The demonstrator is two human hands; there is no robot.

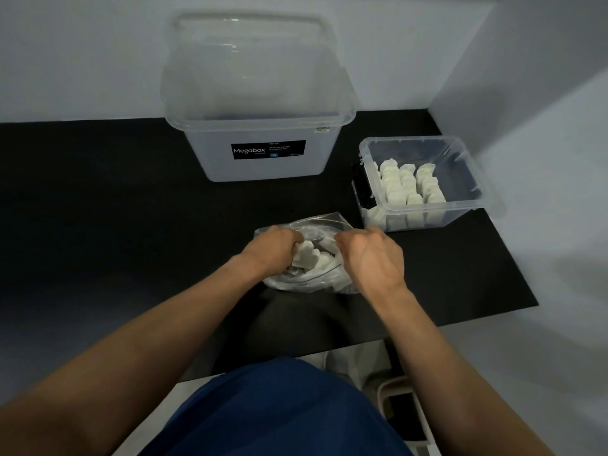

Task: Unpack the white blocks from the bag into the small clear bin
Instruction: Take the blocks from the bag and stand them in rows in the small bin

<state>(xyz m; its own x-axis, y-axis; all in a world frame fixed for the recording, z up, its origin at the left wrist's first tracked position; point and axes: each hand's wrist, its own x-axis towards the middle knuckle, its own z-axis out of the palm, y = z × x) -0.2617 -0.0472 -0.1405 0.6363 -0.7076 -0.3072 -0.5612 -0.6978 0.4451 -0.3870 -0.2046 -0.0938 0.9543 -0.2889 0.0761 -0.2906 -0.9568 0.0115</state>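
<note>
Head view: both bare forearms reach forward over a black mat (115, 209). A crumpled clear plastic zip bag (316, 222) lies between and under the two hands. The left hand (273, 248) is clenched around a white notched plastic block (304, 255) at the bag's opening, fingers curled over its top. The block is tilted, its long axis running from beside the left wrist up toward the fingertips of the right hand. More white blocks lie jumbled in the bag under it. The right hand (371, 258) is curled on the bag's right side, fingertips pinching the film beside the left knuckles. The bag's long axis runs from the wrists away past the fingers, and its zip strip curves along the edge nearest the wrists.

Beyond and to the right of the right hand sits a small clear plastic bin (427, 212). It holds rows of white blocks (408, 185) standing upright, the rows running away from the hands. Well beyond the left hand stands a large clear plastic tub (263, 126) with a black label.
</note>
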